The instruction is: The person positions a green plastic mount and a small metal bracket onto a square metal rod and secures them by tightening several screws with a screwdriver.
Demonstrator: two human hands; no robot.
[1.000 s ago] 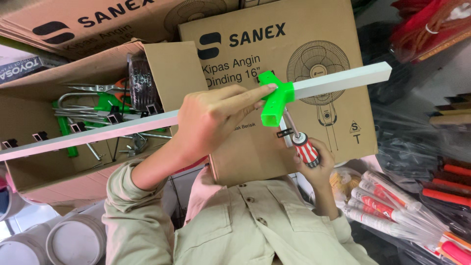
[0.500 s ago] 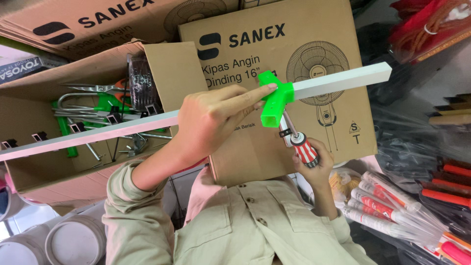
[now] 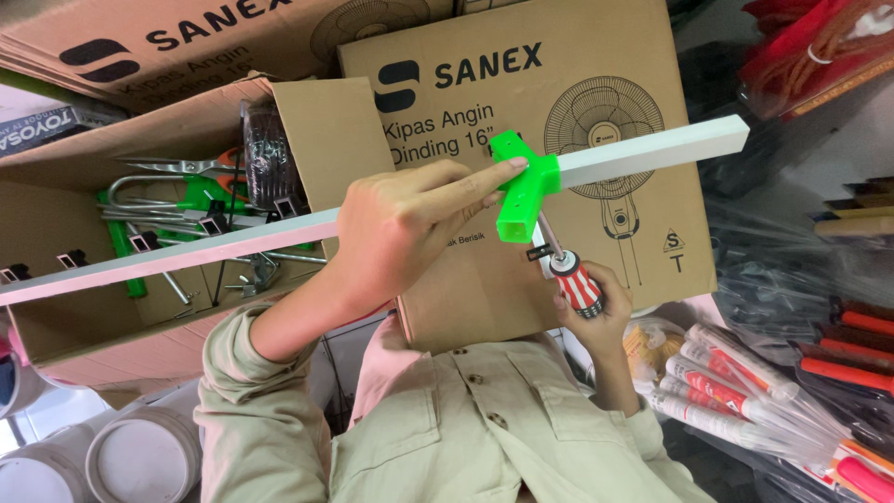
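While the left hand grips the long white bar, its forefinger stretched along it onto the green T-shaped connector, the right hand sits just below, clenched on a screwdriver with a red-and-white striped handle. Its shaft angles up to the connector's underside. Behind stand cardboard boxes, one open box holding metal tools.

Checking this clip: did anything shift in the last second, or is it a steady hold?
Nearly steady. The right hand tilted the red-striped screwdriver slightly; its tip stays under the green connector. The left hand keeps its grip on the white bar, forefinger stretched onto the connector. The cardboard boxes behind have not moved.
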